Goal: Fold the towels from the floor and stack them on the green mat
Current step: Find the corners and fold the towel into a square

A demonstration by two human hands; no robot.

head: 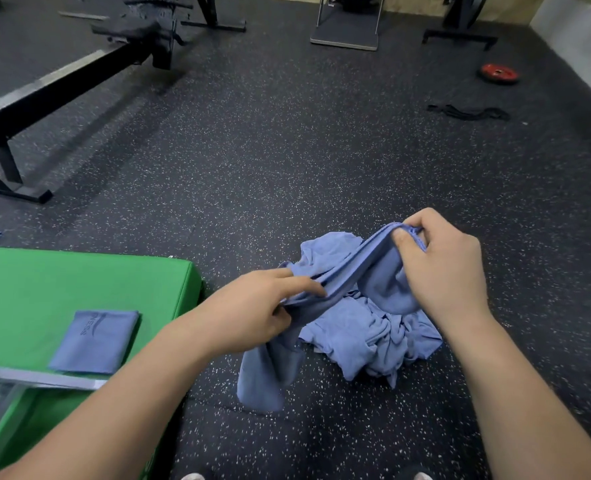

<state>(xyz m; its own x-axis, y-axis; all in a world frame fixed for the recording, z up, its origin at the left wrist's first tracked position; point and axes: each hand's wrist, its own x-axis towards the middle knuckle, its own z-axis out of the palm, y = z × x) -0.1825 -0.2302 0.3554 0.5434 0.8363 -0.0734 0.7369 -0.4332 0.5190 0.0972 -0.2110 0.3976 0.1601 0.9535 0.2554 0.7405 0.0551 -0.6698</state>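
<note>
Blue towel (342,271) was stretched between both hands, just right of the green mat (45,282), above the crumpled pile (373,334) on the floor. Left hand (252,306) gripped the bunched edge; right hand (443,268) pinched the hem at its far end. One folded towel (95,341) sat on the mat. Judgement: cloth light, limp, not slippery; likely to sag and tangle with the pile. Best held at two adjacent corners along the hem.

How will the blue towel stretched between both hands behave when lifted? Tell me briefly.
Probably floppy: the towel bunches into folds between the left hand and right hand, one end drooping below the left. Likely light, since finger pinches alone hold it up. It may drag the crumpled pile beneath, which looks tangled with it.
</note>
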